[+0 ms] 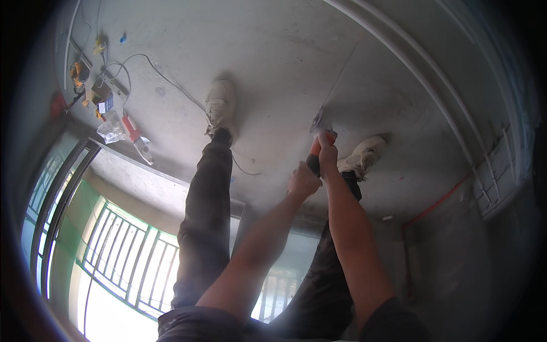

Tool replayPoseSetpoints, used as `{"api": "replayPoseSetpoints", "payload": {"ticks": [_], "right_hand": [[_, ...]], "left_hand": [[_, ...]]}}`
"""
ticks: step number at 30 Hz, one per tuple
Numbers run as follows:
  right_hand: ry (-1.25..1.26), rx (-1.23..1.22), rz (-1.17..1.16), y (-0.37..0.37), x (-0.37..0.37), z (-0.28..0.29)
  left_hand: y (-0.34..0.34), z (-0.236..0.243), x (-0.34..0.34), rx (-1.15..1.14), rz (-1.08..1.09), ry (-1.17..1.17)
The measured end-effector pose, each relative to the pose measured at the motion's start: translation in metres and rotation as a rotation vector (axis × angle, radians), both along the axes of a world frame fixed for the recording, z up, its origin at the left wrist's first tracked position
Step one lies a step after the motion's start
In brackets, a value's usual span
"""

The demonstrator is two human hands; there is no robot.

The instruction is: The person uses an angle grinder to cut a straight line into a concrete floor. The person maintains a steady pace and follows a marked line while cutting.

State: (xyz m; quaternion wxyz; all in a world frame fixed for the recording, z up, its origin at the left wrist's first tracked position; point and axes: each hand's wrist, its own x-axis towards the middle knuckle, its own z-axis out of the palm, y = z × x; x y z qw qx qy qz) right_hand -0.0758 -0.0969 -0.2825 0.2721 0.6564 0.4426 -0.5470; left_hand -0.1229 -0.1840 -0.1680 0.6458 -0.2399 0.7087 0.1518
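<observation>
Both my hands grip an orange and black angle grinder (315,149) over the concrete floor (273,62). My left hand (303,180) is closed around the dark rear grip. Ahead of it, my right hand (328,154) wraps round the orange front part. The grinder's disc (317,121) is at the floor, at the near end of a thin straight line (344,71) that runs away from me. Pale haze hangs around the disc, so its contact with the floor is hard to make out. My fingers hide much of the grinder's body.
My shoes stand either side, the left (221,105) near a grey cord (165,80), the right (364,154) beside the grinder. At left lie a red-handled tool (131,128), a clear plastic bag (111,131) and a yellow-black tool (78,73). White pipes (421,57) run along the right; a railing (128,251) shows behind.
</observation>
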Motion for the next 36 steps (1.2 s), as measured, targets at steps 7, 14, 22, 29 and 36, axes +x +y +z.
{"api": "replayPoseSetpoints", "payload": {"ticks": [7,14,22,29,36], "right_hand": [[0.005,-0.019,-0.094,-0.008,0.000,0.006],[0.101,-0.065,-0.232,-0.015,0.009,0.013],[0.074,0.039,-0.133,-0.013,0.009,0.003],[0.080,-0.234,-0.296,0.005,0.039,-0.030],[0.123,-0.068,-0.112,0.006,-0.002,0.000]], "left_hand": [[-0.009,0.006,-0.005,-0.046,0.004,-0.089],[-0.014,0.014,-0.004,-0.064,0.023,-0.112],[-0.010,0.011,-0.006,-0.036,0.005,-0.113],[-0.012,-0.002,0.013,0.038,-0.044,-0.032],[-0.006,0.009,-0.015,0.076,0.055,-0.020]]}}
